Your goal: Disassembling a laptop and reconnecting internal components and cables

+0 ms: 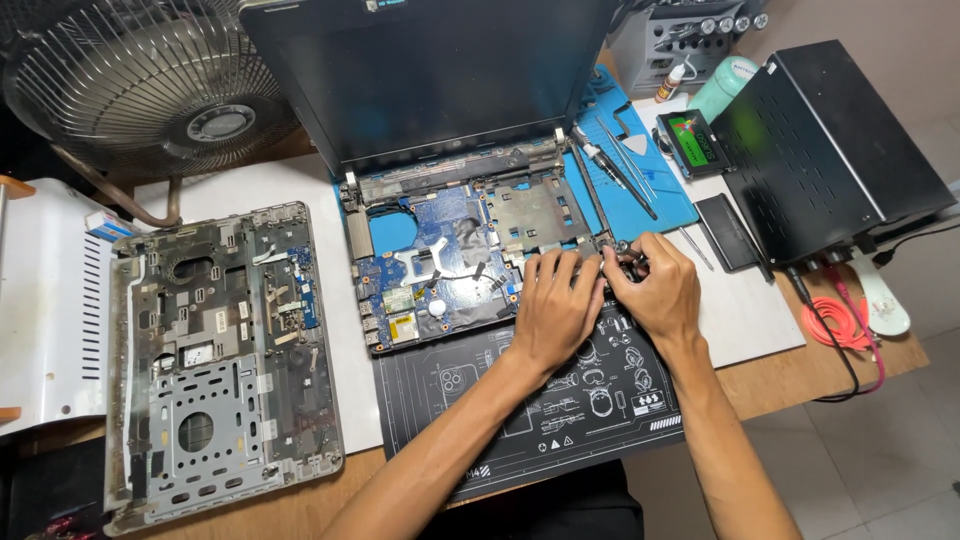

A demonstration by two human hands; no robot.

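The left hand (553, 305) and right hand (655, 290) pinched a small black part (622, 257) between them, beside the bare board (440, 275). It looked light and fragile, best held by its edges.

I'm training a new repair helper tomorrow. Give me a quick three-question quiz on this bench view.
1. True or false: both hands work at the right front corner of the opened laptop.
2. What lies left of the laptop? A) a keyboard B) a grey chassis cover C) a monitor
3. Name the item standing at the bench's far left corner.

Key:
1. True: left hand and right hand meet there.
2. B, the grey chassis cover.
3. The fan.
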